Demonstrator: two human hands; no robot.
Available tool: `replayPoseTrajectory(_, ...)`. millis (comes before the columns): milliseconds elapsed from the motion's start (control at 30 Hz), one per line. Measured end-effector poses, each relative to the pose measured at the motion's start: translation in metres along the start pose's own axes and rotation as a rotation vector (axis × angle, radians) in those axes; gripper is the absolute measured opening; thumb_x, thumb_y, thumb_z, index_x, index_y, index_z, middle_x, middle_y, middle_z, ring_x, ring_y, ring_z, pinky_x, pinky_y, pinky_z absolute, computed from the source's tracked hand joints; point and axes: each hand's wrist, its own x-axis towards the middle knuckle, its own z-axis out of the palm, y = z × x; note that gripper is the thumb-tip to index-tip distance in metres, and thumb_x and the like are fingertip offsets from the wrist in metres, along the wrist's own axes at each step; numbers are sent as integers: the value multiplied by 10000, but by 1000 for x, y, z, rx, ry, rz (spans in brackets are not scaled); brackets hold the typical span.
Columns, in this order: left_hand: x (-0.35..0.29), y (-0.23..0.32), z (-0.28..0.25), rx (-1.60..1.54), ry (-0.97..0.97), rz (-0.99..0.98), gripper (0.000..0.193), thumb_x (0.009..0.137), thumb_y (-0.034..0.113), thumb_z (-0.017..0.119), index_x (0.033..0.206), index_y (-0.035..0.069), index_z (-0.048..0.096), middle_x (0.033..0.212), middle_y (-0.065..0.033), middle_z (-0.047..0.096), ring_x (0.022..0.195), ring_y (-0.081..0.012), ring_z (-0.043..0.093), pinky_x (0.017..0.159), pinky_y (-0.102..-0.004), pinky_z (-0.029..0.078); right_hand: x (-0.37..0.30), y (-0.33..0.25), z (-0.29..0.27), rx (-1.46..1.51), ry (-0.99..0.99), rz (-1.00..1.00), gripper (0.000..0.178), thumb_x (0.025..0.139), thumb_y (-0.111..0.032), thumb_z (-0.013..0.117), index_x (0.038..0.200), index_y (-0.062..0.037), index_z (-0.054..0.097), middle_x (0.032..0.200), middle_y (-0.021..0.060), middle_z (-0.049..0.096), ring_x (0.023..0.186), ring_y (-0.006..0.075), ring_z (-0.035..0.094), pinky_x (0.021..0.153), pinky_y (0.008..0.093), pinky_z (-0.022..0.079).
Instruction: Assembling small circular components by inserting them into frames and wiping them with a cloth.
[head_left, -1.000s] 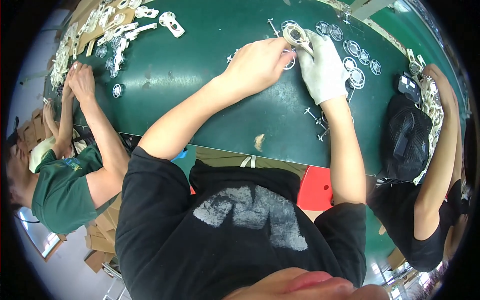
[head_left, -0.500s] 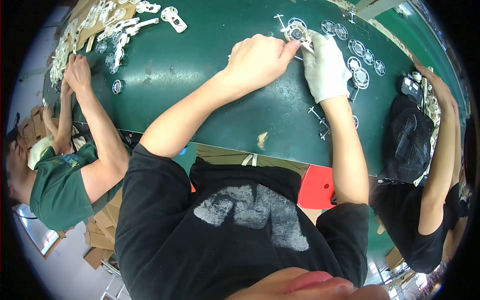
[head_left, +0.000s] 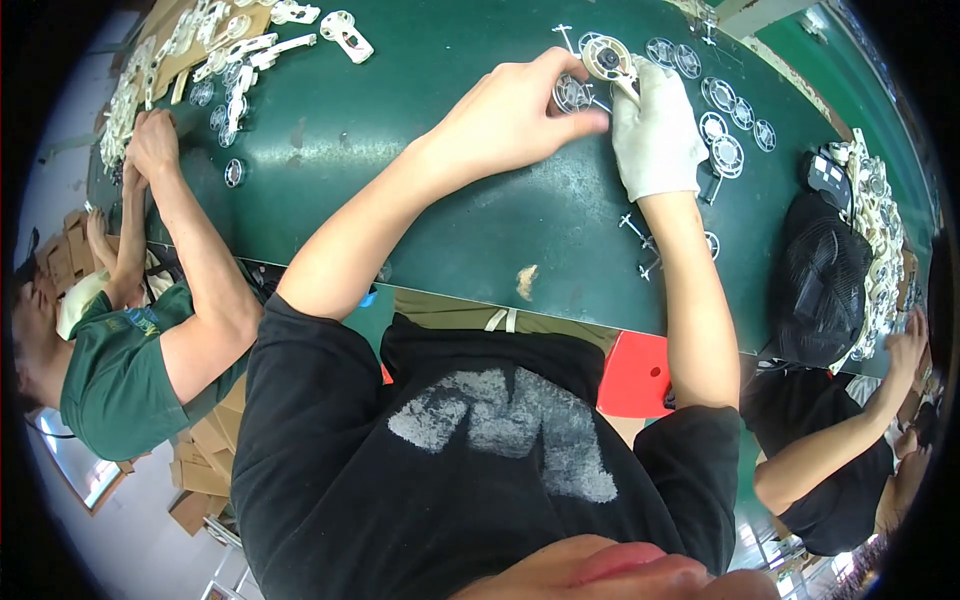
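My right hand (head_left: 658, 135), in a white glove, is closed around the narrow stem of a cream plastic part (head_left: 608, 57) with a round, dark-centred head. Just left of it is my bare left hand (head_left: 510, 112), its thumb spread away from the fingers. A clear spoked wheel (head_left: 572, 94) shows in that gap, beside the fingers; whether they touch it cannot be seen. A thin white cross-ended piece (head_left: 563, 38) lies beyond the left fingers. More spoked wheels (head_left: 726, 156) rest on the green table right of the glove.
Cream parts (head_left: 345, 38) are heaped at the table's far left, near a co-worker's hands (head_left: 153, 142). A black mesh cap (head_left: 820, 280) and another pile of cream parts (head_left: 880, 240) occupy the right end, with a second co-worker's arm (head_left: 835, 450) beside them. A red stool (head_left: 635, 375) stands below the edge.
My left hand has let go of the cream part and drawn slightly left, its thumb opening. My right hand has shifted slightly right with the part. The right co-worker's arms have moved down, off the pile.
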Motion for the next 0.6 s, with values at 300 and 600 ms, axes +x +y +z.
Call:
replayPoseTrajectory(300, 7, -5, -13, 136, 113, -127, 388, 1008, 398, 602, 930, 34, 714, 810, -208, 700, 750, -401, 694, 682, -467, 538, 2, -1, -1, -45, -10, -37, 288, 916, -145, 663, 1194, -76, 693, 1015, 203, 671, 926, 395, 681, 831, 467, 549)
replayPoseTrajectory(600, 3, 9, -10, -224, 209, 136, 158, 1010, 158, 668, 1133, 61, 685, 646, 1, 610, 595, -37, 520, 546, -232, 416, 6, -11, -25, -94, 45, -122, 265, 873, -198, 720, 1110, -78, 721, 929, 164, 659, 895, 356, 668, 783, 453, 538)
